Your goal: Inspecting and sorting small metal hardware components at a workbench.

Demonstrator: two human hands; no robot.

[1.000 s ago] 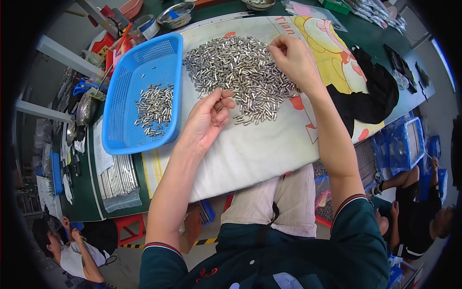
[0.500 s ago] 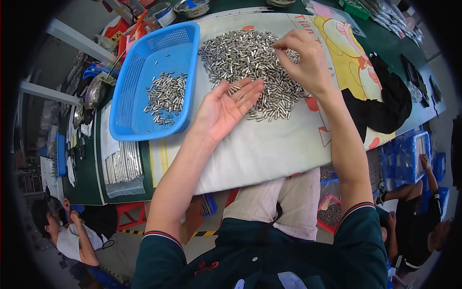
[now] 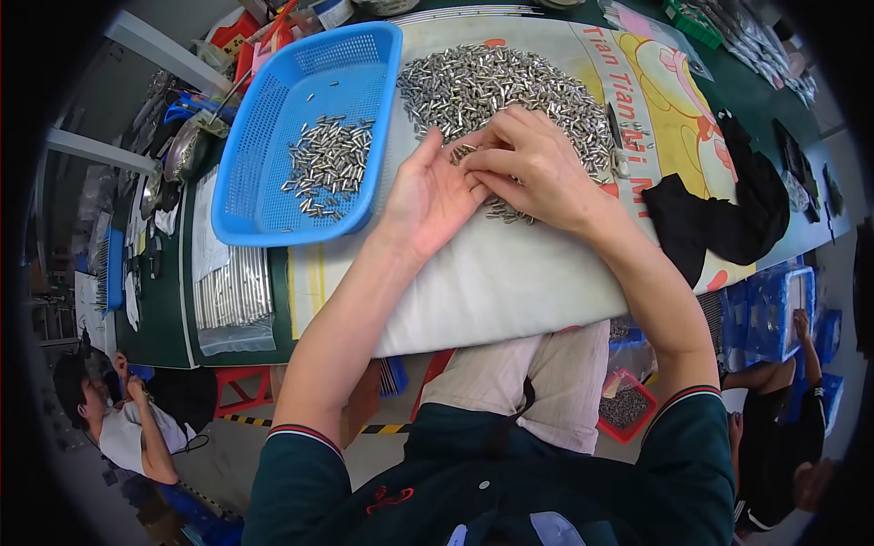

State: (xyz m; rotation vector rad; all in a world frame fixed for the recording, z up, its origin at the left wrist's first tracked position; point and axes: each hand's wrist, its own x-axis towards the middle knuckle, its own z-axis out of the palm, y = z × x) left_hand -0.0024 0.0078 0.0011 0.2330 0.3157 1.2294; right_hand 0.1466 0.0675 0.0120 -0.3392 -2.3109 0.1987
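A big heap of small silver metal pins (image 3: pixel 496 86) lies on a white cloth (image 3: pixel 492 282) spread over the table. My left hand (image 3: pixel 430 196) rests palm up at the heap's near edge, fingers apart. My right hand (image 3: pixel 533 168) is beside it, fingertips pinching a few pins over the left palm. A blue perforated plastic basket (image 3: pixel 264 191) stands to the left and holds a smaller pile of the same pins (image 3: pixel 328 164).
A clear bag of long metal rods (image 3: pixel 235 296) lies near the table's left edge. A black cloth (image 3: pixel 719 214) sits on the right. Trays and tools crowd the far left. Other people sit low at the left (image 3: pixel 118 419) and right (image 3: pixel 783 400).
My right hand has come down from the far side of the heap to meet my left hand. The view has shifted closer over the table.
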